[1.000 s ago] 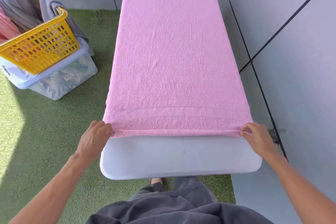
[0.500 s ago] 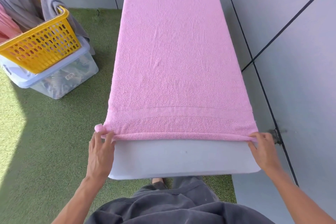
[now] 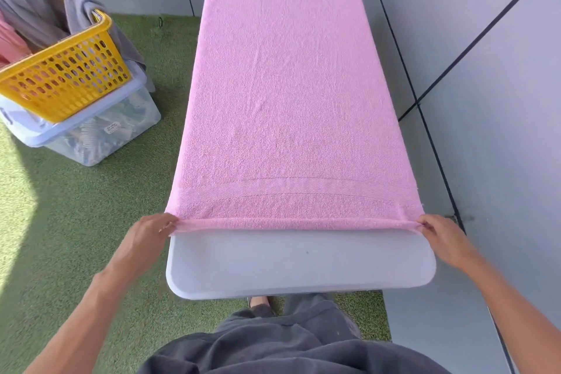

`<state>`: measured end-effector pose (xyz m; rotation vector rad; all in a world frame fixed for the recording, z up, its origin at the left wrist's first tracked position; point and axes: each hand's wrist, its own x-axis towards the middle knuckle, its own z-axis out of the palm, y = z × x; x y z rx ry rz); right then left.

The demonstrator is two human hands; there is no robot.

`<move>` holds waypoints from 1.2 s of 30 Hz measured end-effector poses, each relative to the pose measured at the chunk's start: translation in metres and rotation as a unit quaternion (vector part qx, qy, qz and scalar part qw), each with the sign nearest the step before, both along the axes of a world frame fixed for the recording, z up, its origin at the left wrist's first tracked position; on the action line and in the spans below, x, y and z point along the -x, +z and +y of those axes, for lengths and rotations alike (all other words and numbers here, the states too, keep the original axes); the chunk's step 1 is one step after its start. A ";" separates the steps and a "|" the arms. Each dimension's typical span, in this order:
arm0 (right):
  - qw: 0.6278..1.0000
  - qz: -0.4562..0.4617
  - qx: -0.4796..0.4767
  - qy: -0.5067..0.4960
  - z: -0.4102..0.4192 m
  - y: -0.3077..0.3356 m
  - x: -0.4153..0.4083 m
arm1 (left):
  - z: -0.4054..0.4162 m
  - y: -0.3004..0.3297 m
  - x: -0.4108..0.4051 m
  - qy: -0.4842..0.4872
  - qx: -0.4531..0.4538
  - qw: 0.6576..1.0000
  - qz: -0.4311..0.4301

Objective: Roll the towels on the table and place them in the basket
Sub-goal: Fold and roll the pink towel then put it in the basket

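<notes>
Two hands, left hand (image 3: pixel 145 244) and right hand (image 3: pixel 443 241), pinch the near corners of the pink towel (image 3: pixel 288 94), whose long axis runs straight away along the counter (image 3: pixel 300 264).

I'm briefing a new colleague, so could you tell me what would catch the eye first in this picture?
The pink towel spread flat along almost the whole white table dominates the middle. Both hands pinch its near corners, the left hand and the right hand. A yellow basket stands on the grass at far left.
</notes>
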<state>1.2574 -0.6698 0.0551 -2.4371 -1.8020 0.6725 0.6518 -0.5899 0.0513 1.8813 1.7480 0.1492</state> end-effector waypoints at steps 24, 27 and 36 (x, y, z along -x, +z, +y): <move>0.980 -0.045 -0.187 -0.060 -0.006 -0.035 0.048 | -0.014 -0.021 -0.044 -0.006 -0.172 0.977 0.125; 0.983 -0.066 -0.170 -0.021 -0.013 -0.033 0.039 | -0.015 -0.018 -0.042 -0.005 -0.155 0.978 0.139; 0.994 0.080 -0.050 -0.062 0.015 0.004 0.022 | 0.015 0.001 -0.022 0.031 0.058 0.997 0.038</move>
